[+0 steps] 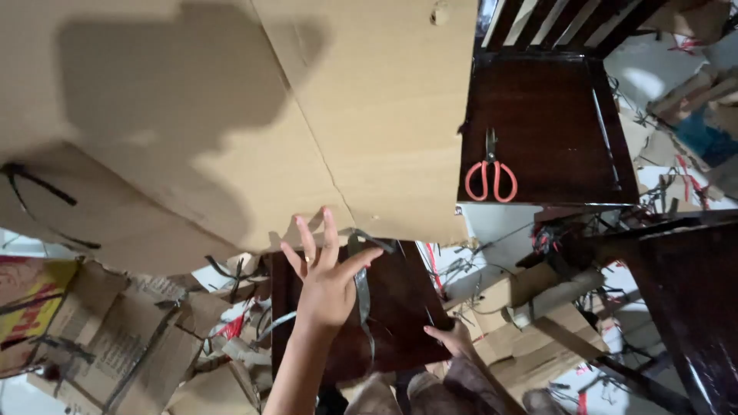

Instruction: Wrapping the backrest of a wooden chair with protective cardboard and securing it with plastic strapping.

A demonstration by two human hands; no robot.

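While the left hand (pixel 327 280) is spreading its fingers against a grey strap (pixel 361 288) under the tan cardboard (pixel 231 115), the right hand (pixel 453 338) is gripping the dark board (pixel 400 307). Red scissors (pixel 490 173) are lying on a stool (pixel 546 100); a yellow-and-red box (pixel 27 300) is sitting far left.

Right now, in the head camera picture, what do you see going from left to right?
Yellow box → left hand touching a grey strap → right hand → red scissors on a dark stool → dark table.
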